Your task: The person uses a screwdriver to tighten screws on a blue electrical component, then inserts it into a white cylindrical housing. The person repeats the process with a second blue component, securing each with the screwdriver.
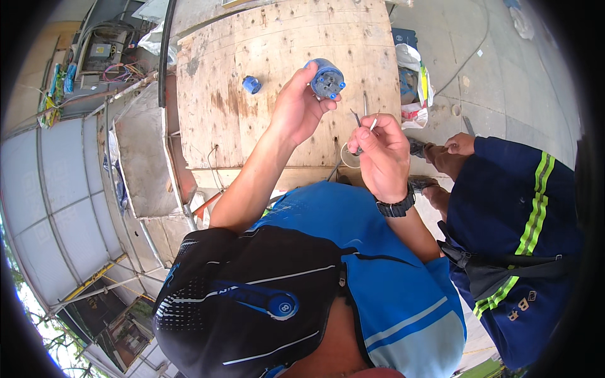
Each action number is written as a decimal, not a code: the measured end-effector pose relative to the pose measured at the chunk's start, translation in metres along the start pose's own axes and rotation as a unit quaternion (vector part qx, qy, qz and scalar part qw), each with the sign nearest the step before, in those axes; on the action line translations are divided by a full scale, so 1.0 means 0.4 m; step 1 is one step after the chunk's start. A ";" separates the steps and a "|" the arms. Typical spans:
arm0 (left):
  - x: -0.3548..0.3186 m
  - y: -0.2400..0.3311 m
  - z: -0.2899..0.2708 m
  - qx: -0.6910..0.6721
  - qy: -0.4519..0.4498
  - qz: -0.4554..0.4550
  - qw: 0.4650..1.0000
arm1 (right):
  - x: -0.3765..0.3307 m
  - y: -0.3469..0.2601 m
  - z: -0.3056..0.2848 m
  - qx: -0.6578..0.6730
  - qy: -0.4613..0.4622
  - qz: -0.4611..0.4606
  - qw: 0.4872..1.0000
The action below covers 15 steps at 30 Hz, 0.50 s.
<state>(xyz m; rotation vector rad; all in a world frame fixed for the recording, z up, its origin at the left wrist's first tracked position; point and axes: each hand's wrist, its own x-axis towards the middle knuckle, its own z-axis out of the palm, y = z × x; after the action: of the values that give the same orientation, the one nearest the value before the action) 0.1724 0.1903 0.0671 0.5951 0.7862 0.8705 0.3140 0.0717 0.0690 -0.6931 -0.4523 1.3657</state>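
1. While its dark inner face shows, the blue cylindrical plastic connector (326, 74) sits between the thumb and fingers of the left hand (299, 108), which is closed around it.
2. Near it, lower right, the right hand (384, 159) pinches a slim dark tool (358, 120) and a thin white piece (374, 125).
3. A smaller blue plastic piece (251, 84) lies on pale plywood (214, 129).

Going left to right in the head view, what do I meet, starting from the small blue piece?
Small blue piece, left grip holding blue cylindrical connector, right grip holding thin dark tool, co-worker's navy jacket.
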 end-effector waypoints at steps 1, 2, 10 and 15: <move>-0.024 0.001 0.002 0.001 0.000 0.005 1.000 | -0.009 0.003 0.010 -0.001 -0.006 -0.007 1.000; -0.047 0.001 0.004 -0.012 0.001 0.002 1.000 | -0.018 0.007 0.018 -0.001 -0.009 -0.012 1.000; -0.169 -0.007 0.006 -0.045 -0.019 -0.004 0.999 | -0.092 0.007 0.077 -0.134 -0.002 -0.046 0.990; -0.217 -0.012 0.015 0.032 0.006 0.062 0.998 | -0.118 0.000 0.090 -0.230 0.010 -0.067 0.971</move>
<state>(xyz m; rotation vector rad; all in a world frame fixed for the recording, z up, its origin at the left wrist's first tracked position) 0.1441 0.1138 0.0979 0.7008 0.7973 0.9665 0.2821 0.0319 0.0995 -1.0324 -0.7993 1.1321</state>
